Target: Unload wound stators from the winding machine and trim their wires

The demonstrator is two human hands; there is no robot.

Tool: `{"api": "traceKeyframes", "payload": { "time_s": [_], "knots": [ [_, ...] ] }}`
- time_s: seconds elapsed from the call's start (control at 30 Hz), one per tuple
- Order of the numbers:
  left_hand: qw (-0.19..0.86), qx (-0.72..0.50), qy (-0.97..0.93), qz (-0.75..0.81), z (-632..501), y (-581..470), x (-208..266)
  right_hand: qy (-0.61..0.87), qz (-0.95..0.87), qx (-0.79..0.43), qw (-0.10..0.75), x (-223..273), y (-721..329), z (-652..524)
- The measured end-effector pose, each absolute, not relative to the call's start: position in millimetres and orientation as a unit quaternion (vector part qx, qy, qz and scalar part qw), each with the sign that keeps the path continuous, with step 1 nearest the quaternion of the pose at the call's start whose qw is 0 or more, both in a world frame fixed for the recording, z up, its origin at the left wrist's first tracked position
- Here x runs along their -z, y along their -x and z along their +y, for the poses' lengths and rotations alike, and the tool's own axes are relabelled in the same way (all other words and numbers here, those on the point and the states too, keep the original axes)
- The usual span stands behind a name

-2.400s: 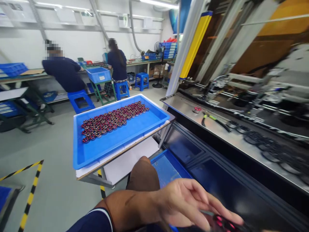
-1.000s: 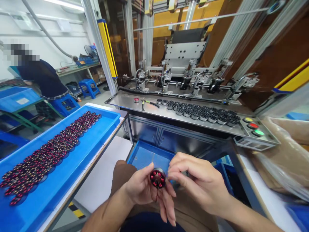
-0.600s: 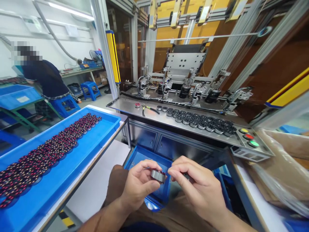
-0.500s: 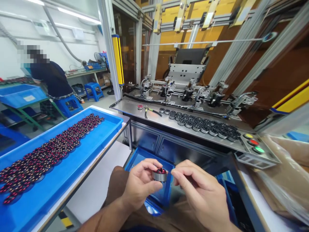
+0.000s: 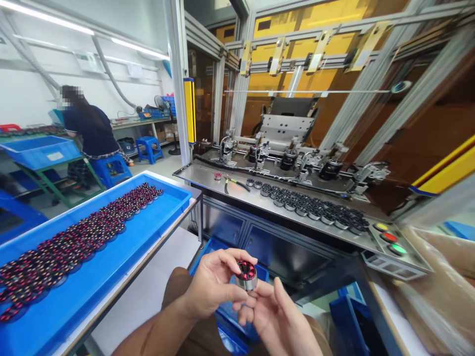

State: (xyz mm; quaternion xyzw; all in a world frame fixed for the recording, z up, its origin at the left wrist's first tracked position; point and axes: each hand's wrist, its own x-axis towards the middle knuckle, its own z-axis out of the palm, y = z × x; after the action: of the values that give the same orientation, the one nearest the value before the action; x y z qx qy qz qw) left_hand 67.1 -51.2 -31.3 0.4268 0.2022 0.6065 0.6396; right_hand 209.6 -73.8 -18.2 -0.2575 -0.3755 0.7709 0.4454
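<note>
Ring [image 5: 246,283]: short, round, squat. Outside is a silver metal band, shiny on the near side. Inside, red coils sit spaced around the circle with black sections between them. Coil face up, tipped a bit toward the camera, so both the coils and the near side of the band show. Held in mid-air, pinched at its left side by the left hand [image 5: 212,282]. Right hand [image 5: 274,314] has fingertips at the lower right edge; can't tell if they carry any weight. Far underside hidden.
</note>
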Motion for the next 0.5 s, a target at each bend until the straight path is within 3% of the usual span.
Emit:
{"api": "traceKeyframes", "payload": {
  "time_s": [0.2,0.4,0.5],
  "knots": [
    [0.576,-0.586,-0.525,0.220,-50.3,-62.9,32.9,0.272,-0.441,-0.703,0.487,20.4,-212.6,-69.9],
    [0.574,-0.477,-0.551,0.373,-57.0,-60.4,27.3,0.330,-0.693,-0.305,0.564,35.3,-236.6,-65.3],
    [0.569,-0.464,-0.569,0.371,-57.8,-64.8,25.6,0.314,-0.740,-0.211,0.556,41.2,-242.5,-65.6]
  ]
}}
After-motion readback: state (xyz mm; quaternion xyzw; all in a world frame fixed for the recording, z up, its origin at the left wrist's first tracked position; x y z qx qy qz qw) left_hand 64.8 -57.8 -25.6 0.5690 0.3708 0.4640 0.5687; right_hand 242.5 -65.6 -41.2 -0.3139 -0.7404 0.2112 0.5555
